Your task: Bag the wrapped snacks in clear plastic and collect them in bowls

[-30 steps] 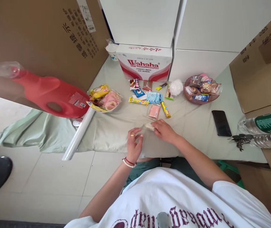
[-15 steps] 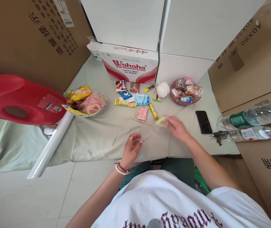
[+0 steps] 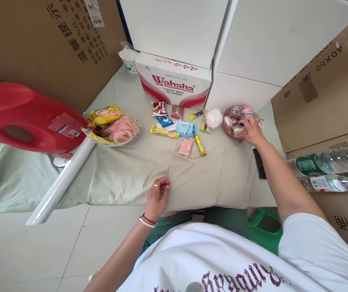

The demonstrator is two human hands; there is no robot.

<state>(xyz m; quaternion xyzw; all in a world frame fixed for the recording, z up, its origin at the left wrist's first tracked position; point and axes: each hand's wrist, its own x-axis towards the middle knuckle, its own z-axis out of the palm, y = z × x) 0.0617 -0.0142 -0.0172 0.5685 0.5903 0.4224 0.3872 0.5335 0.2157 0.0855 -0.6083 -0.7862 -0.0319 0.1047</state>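
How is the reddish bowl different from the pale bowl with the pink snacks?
The reddish bowl is dark, while the pale bowl is whitish. The right hand is at the reddish bowl's snacks; no hand is at the pale bowl. The reddish bowl shows brown packets, but the pale bowl shows yellow and pink ones. Both hold wrapped snacks and sit on the cloth.

Draped table (image 3: 189,182) over a pale tiled floor (image 3: 48,263), in soft daylight-like brightness.
The light green cloth (image 3: 109,178) lay creased and fell in loose folds at the left end. Brown cardboard (image 3: 33,44) with dark printed characters rose on the left, more printed cardboard (image 3: 304,121) stood on the right, and smooth white panels (image 3: 174,30) closed off the back. A green plastic stool (image 3: 266,239) showed below the table's front edge, toward the right.
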